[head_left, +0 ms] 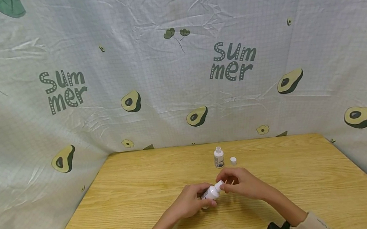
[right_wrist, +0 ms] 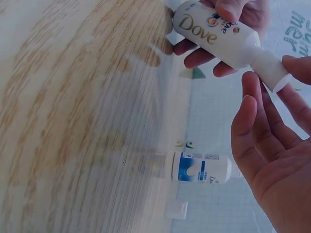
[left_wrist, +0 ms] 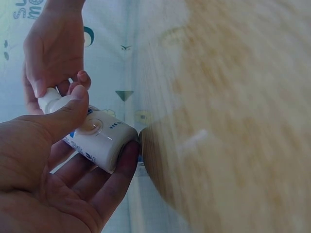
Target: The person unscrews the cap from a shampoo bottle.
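Observation:
A small white Dove lotion bottle (head_left: 211, 193) is tilted just above the table, its neck pointing up and to the right. My left hand (head_left: 190, 202) holds its body, thumb on one side and fingers on the other. At the neck, the white cap (right_wrist: 271, 71) is pinched between the thumb and fingers of my right hand (head_left: 242, 185). The right wrist view shows the bottle's Dove lettering (right_wrist: 198, 30). In the left wrist view the bottle's base (left_wrist: 119, 150) rests near the fingertips; whether the cap is still threaded on, I cannot tell.
Farther back, a second white bottle (head_left: 219, 159) stands upright with its neck uncovered. A loose white cap (head_left: 233, 160) lies to its right on the wooden table (head_left: 136, 179). Behind the table hangs a printed cloth (head_left: 152, 73), with more cloth along both sides.

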`<state>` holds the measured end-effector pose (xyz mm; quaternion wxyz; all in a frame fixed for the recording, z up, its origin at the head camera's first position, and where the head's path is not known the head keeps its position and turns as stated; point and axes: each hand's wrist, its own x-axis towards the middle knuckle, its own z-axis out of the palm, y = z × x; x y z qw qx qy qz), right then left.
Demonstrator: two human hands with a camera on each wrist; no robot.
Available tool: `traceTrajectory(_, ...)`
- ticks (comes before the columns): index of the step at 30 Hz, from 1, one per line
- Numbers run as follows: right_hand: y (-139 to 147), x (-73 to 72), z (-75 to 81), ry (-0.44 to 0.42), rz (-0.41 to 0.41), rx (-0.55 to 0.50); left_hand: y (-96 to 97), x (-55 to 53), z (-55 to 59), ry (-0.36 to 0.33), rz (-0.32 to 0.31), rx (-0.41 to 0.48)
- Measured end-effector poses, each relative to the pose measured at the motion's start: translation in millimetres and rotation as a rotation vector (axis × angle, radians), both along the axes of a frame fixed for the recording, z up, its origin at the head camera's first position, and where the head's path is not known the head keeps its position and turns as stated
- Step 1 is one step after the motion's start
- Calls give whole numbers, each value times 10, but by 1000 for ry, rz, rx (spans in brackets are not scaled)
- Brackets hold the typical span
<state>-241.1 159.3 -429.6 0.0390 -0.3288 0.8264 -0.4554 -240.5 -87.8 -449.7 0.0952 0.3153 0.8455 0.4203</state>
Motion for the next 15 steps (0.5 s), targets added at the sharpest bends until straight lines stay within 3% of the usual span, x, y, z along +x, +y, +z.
traceTrajectory(10, -16, 20, 18, -1, -50, 28, 4, 3, -10, 0, 1, 4)
traceTrajectory(15, -17, 22, 19, -7, -35, 26, 3, 5, -6, -2, -2, 5)
